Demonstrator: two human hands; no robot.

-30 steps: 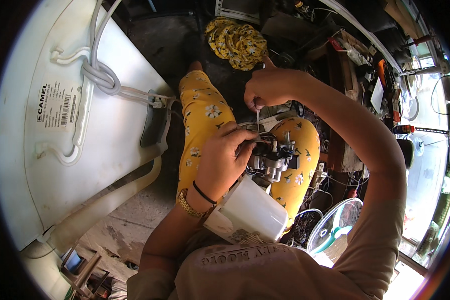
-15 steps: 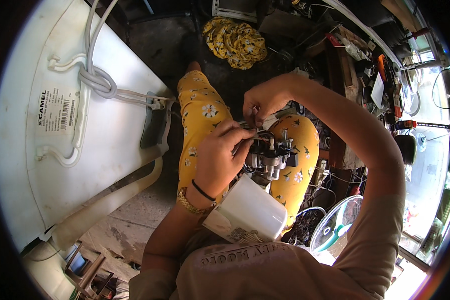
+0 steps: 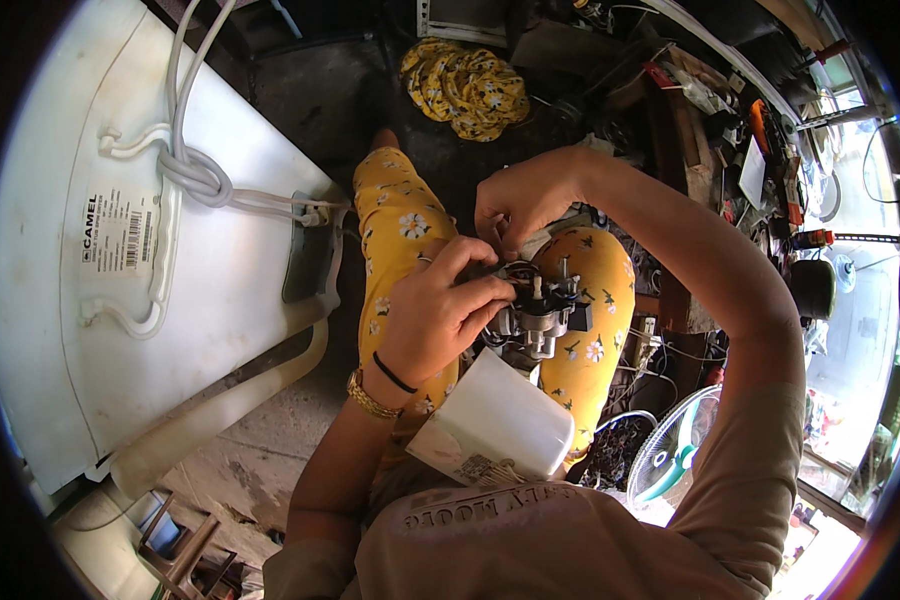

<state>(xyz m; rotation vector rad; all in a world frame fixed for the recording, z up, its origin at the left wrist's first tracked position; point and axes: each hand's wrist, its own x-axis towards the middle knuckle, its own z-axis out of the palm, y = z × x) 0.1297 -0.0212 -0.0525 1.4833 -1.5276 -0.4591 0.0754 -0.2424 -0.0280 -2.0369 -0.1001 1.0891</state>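
An electric motor [image 3: 538,318] with a metal gearbox lies between my thighs, against the right one. Dark wires [image 3: 518,272] loop over its top. My left hand [image 3: 435,305] is closed beside the motor, thumb and fingers pinched on a thin wire. Just beyond it, my right hand [image 3: 530,200] reaches in from the right with thumb and forefinger pressed together. What lies in that pinch is too small to make out. A white plastic housing [image 3: 500,415] rests in my lap, on the near side of the motor.
A big white appliance panel [image 3: 230,250] with a knotted grey cord [image 3: 198,178] stands at the left. Yellow flowered cloth [image 3: 465,88] is bundled on the floor ahead. To the right are a cluttered wooden bench [image 3: 688,190] and a fan [image 3: 675,450] in a wire cage.
Both hands have moved slightly leftward. The left fingers have opened out a little and shifted along the wires; the right hand keeps its pinch. The motor and housing stay in place.
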